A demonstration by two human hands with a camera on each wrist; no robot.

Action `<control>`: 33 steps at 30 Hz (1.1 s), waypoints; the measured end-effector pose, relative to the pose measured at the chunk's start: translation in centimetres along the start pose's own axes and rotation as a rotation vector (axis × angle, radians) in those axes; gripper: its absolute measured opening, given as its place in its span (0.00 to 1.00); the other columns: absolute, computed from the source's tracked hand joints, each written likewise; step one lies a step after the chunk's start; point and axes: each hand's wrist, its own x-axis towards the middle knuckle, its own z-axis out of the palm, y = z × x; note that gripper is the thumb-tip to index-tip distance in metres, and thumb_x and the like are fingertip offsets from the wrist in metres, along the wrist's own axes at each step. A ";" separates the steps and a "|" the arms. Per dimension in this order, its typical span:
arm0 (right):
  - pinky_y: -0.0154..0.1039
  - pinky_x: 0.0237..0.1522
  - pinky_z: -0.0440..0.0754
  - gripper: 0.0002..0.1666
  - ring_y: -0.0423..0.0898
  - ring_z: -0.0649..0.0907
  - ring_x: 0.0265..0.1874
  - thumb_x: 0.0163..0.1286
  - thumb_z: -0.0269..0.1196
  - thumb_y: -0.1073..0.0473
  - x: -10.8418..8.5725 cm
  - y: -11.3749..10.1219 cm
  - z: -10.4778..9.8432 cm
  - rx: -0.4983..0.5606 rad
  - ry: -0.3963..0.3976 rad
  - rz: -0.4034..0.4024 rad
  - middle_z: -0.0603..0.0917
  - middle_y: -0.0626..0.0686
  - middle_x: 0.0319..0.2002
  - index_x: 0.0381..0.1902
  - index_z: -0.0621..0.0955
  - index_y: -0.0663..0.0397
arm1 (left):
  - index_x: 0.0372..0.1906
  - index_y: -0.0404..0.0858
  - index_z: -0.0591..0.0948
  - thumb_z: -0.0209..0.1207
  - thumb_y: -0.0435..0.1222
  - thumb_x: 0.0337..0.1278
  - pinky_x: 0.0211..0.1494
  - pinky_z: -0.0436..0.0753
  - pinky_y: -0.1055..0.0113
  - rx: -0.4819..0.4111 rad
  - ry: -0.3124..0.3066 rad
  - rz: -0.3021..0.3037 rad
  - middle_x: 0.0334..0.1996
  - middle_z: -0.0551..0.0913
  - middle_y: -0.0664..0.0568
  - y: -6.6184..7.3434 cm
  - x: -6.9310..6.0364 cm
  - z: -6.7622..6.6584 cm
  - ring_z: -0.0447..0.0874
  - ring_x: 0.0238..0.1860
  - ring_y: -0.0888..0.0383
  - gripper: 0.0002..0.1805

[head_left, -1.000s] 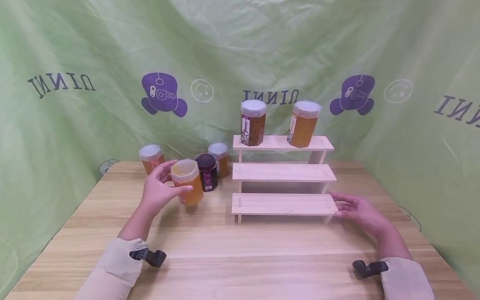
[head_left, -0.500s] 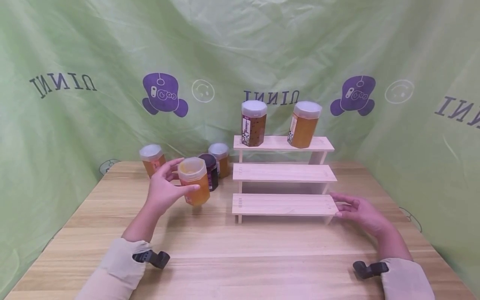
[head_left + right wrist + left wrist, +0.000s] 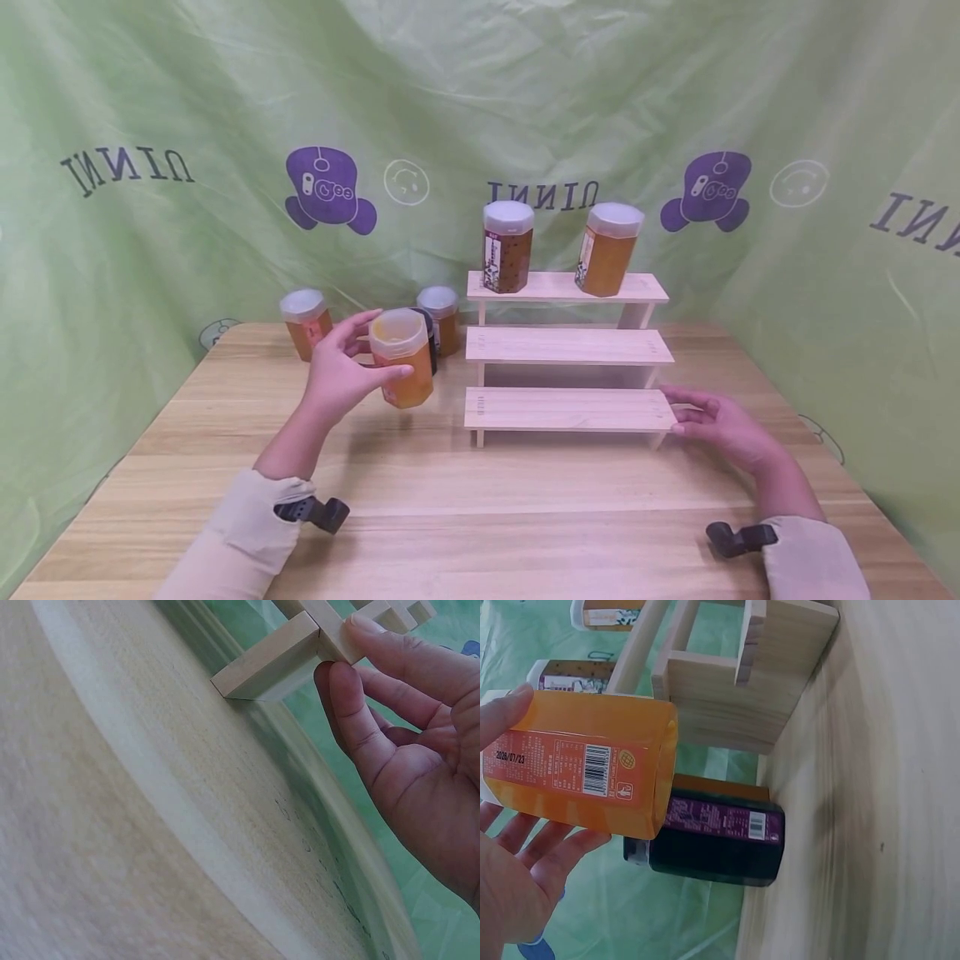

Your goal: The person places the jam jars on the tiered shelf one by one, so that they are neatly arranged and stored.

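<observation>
My left hand (image 3: 341,377) grips an orange jar (image 3: 408,371) with a whitish lid, held above the table in front of a dark jar (image 3: 432,342). In the left wrist view the held jar (image 3: 592,761) shows a barcode label, and the dark jar (image 3: 720,840) stands beyond it. My right hand (image 3: 731,429) pinches the right end of the lowest step of a three-tier wooden rack (image 3: 566,410). The right wrist view shows thumb and finger of that hand (image 3: 420,742) on the edge of the rack (image 3: 274,660).
On the rack's top step stand a brown speckled jar (image 3: 507,250) at the left and an amber jar (image 3: 611,250) at the right. Two more orange jars, one at the left (image 3: 303,325) and one behind the dark jar (image 3: 442,321), stand on the table (image 3: 480,517). Green cloth (image 3: 465,75) hangs behind.
My left hand has carried the orange jar to the right and slightly up, and it now covers most of the dark jar. My right hand has stayed at the rack.
</observation>
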 end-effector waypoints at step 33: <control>0.30 0.49 0.80 0.39 0.40 0.83 0.47 0.64 0.65 0.67 0.0 0.0 0.1 -0.029 0.010 -0.016 0.82 0.44 0.52 0.69 0.62 0.73 | 0.64 0.44 0.73 0.82 0.39 0.27 0.53 0.82 0.56 -0.136 -0.079 -0.012 0.54 0.80 0.49 3.2 0.5 3.5 0.81 0.52 0.52 0.48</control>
